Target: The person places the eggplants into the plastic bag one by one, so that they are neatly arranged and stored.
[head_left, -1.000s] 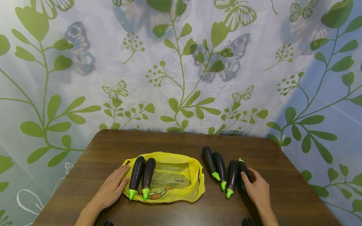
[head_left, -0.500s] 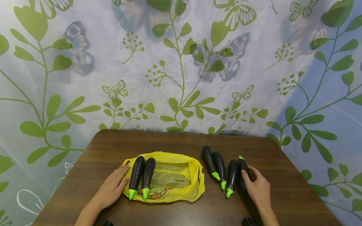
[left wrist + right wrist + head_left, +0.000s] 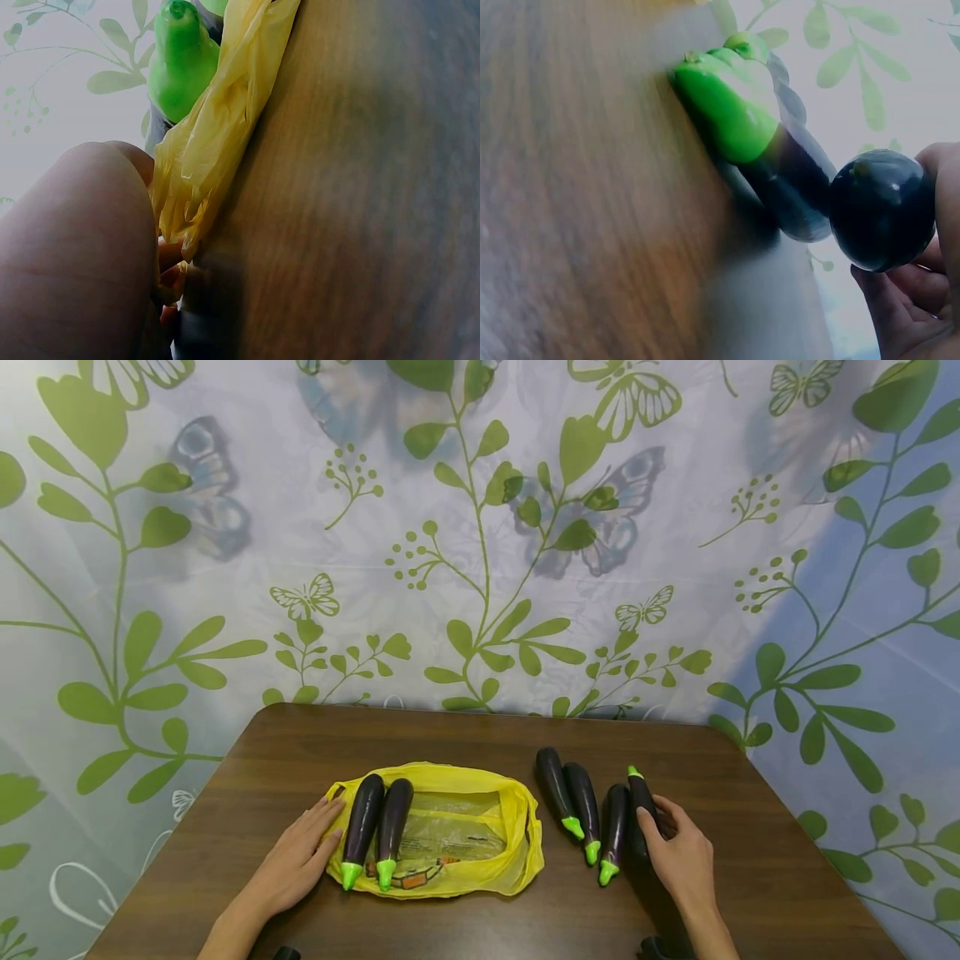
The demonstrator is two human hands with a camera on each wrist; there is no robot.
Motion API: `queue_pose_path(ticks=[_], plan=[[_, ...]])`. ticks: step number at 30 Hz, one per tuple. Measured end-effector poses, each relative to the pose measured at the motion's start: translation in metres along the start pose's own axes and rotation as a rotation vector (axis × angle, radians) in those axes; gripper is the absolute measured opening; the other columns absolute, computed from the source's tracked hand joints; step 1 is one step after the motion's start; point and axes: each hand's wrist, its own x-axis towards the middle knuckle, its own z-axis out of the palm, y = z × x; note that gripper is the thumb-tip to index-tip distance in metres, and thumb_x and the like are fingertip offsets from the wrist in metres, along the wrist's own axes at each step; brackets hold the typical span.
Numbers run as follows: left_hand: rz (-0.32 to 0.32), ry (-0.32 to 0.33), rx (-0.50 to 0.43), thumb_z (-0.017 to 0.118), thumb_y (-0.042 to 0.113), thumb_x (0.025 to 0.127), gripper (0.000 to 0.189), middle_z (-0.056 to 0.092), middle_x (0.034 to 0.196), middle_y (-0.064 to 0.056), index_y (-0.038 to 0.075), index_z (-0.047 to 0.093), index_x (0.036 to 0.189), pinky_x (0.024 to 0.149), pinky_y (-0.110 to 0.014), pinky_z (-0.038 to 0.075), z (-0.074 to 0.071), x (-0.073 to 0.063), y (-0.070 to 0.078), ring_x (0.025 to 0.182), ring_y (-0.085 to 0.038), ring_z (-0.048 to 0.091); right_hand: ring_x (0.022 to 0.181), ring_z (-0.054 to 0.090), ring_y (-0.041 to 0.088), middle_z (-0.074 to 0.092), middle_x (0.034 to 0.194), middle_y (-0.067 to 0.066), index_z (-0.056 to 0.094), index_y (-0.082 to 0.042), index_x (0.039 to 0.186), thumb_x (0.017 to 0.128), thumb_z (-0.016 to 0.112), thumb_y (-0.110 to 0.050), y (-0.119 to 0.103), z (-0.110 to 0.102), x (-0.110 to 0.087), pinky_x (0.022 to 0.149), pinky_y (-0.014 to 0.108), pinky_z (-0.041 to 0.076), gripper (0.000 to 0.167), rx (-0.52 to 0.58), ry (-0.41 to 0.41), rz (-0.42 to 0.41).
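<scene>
My right hand grips a dark purple eggplant between thumb and fingers, its bright green cap pointing away from me. In the right wrist view its rounded end faces the camera, apart from the tabletop. Just left of it lies another eggplant, with two more, a middle one and a far one, beyond that. My left hand rests on the left edge of a yellow plastic bag, fingers extended. Two eggplants, an outer one and an inner one, lie side by side on the bag, green caps toward me.
The brown wooden table ends at the back against a hanging cloth printed with green leaves and butterflies. At the table's near edge, small dark objects show, one on the left and one on the right.
The eggplant in my right hand has risen slightly, and its green tip has shifted a little left. My left hand, the bag and the other eggplants stay where they were.
</scene>
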Motion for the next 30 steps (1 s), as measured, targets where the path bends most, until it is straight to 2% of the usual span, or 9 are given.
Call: queue_pose_path(ticks=[13,15,17,20,22,25,26,30], plan=[[-0.02,-0.019,-0.011,0.046,0.03,0.112,0.051,0.045,0.159,-0.019,0.001,0.048,0.153,0.119,-0.063,0.027,0.001,0.0,-0.001,0.151,-0.04,0.036,0.116,0.069,0.041,0.069,0.129,0.023,0.061,-0.007,0.143,0.103,0.06,-0.044,-0.01,0.002,-0.003,0.096,0.054,0.056,0.054,0.033,0.004,-0.042],[-0.014,-0.015,-0.011,0.046,0.03,0.112,0.05,0.045,0.159,-0.019,0.001,0.048,0.153,0.119,-0.063,0.028,0.0,0.0,-0.001,0.15,-0.041,0.036,0.115,0.07,0.04,0.07,0.128,0.023,0.061,-0.009,0.142,0.103,0.061,-0.045,-0.012,0.003,-0.003,0.094,0.047,0.059,0.053,0.034,0.001,-0.042],[-0.012,-0.014,-0.01,0.046,0.029,0.112,0.05,0.045,0.159,-0.02,0.001,0.048,0.153,0.119,-0.064,0.028,0.0,0.001,-0.001,0.15,-0.041,0.036,0.114,0.07,0.04,0.07,0.127,0.023,0.062,-0.009,0.142,0.103,0.061,-0.045,-0.013,0.004,-0.003,0.093,0.046,0.06,0.053,0.036,-0.002,-0.043],[-0.007,-0.01,-0.009,0.046,0.029,0.112,0.05,0.045,0.158,-0.02,0.001,0.048,0.153,0.122,-0.06,0.026,0.0,0.0,0.0,0.15,-0.042,0.037,0.114,0.07,0.04,0.07,0.127,0.023,0.062,-0.01,0.142,0.103,0.062,-0.045,-0.016,0.005,-0.004,0.093,0.047,0.06,0.052,0.045,-0.01,-0.043],[-0.01,-0.01,-0.008,0.046,0.03,0.112,0.05,0.045,0.159,-0.02,0.001,0.048,0.153,0.123,-0.057,0.026,0.0,0.0,0.0,0.15,-0.042,0.037,0.115,0.069,0.041,0.069,0.128,0.024,0.061,-0.01,0.143,0.103,0.061,-0.046,-0.019,0.005,-0.005,0.096,0.054,0.057,0.054,0.054,-0.021,-0.038],[-0.008,-0.007,-0.007,0.046,0.029,0.112,0.05,0.045,0.159,-0.02,0.001,0.048,0.153,0.123,-0.056,0.026,0.0,0.0,0.0,0.15,-0.042,0.037,0.118,0.068,0.042,0.068,0.131,0.024,0.059,-0.011,0.145,0.103,0.06,-0.048,-0.022,0.007,-0.007,0.098,0.056,0.056,0.056,0.06,-0.043,-0.025],[-0.005,-0.006,-0.006,0.046,0.029,0.111,0.05,0.045,0.158,-0.02,0.001,0.048,0.153,0.12,-0.061,0.028,0.0,0.0,0.0,0.149,-0.042,0.037,0.118,0.068,0.042,0.067,0.132,0.024,0.059,-0.011,0.145,0.103,0.059,-0.049,-0.023,0.007,-0.007,0.099,0.056,0.056,0.057,0.06,-0.049,-0.023],[-0.004,-0.009,-0.01,0.047,0.027,0.111,0.049,0.045,0.158,-0.02,0.001,0.048,0.153,0.119,-0.064,0.028,-0.001,0.001,0.001,0.15,-0.042,0.037,0.119,0.067,0.04,0.067,0.133,0.022,0.058,-0.011,0.146,0.103,0.059,-0.05,-0.028,0.009,-0.008,0.1,0.056,0.055,0.057,0.062,-0.063,-0.029]])
